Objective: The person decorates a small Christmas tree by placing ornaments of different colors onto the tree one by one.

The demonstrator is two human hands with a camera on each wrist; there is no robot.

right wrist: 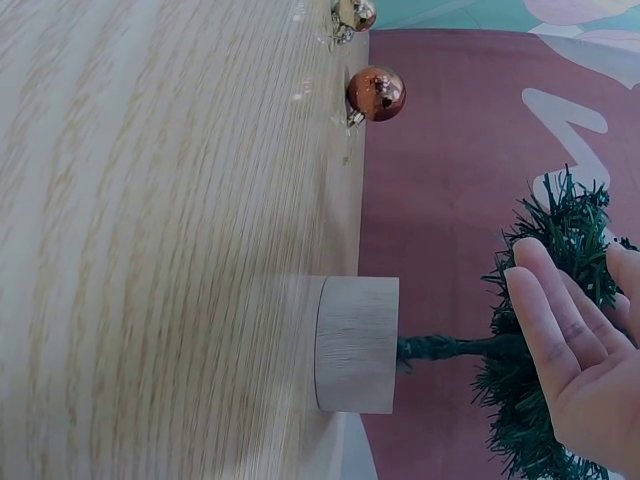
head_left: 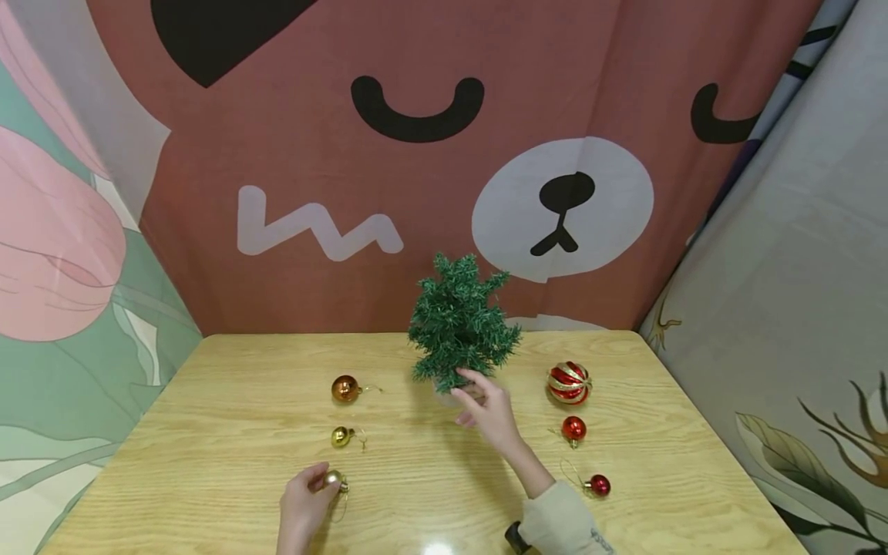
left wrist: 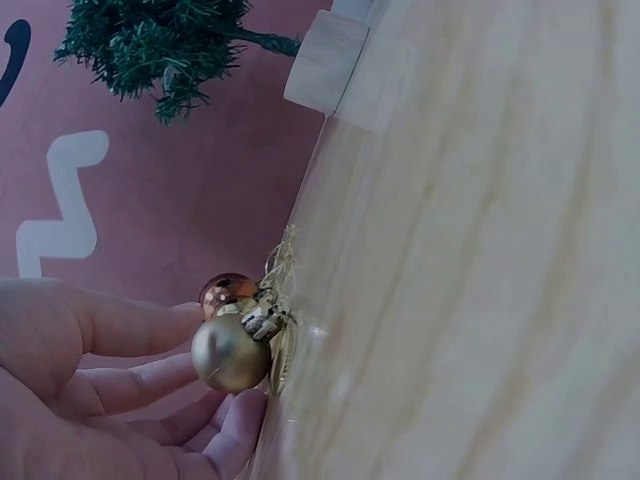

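A small green artificial Christmas tree point(head_left: 459, 316) stands on a round pale wooden base point(right wrist: 358, 345) at the back middle of the table. My right hand point(head_left: 491, 412) is at its lower branches, fingers extended and holding nothing. In the right wrist view that hand point(right wrist: 585, 350) overlaps the green branches. At the front left, my left hand point(head_left: 305, 499) has its thumb and fingers around a matte gold ball ornament point(left wrist: 231, 355), low at the table surface. A thin gold hanging loop trails from the ornament's cap.
Left of the tree lie a copper ball ornament point(head_left: 344, 388) and a shiny gold one point(head_left: 341, 437). On the right lie a red-and-gold striped ball point(head_left: 569, 383), a red ball point(head_left: 573, 428) and a dark red ball point(head_left: 600, 485). A printed curtain point(head_left: 312, 293) hangs behind the wooden table point(head_left: 229, 432).
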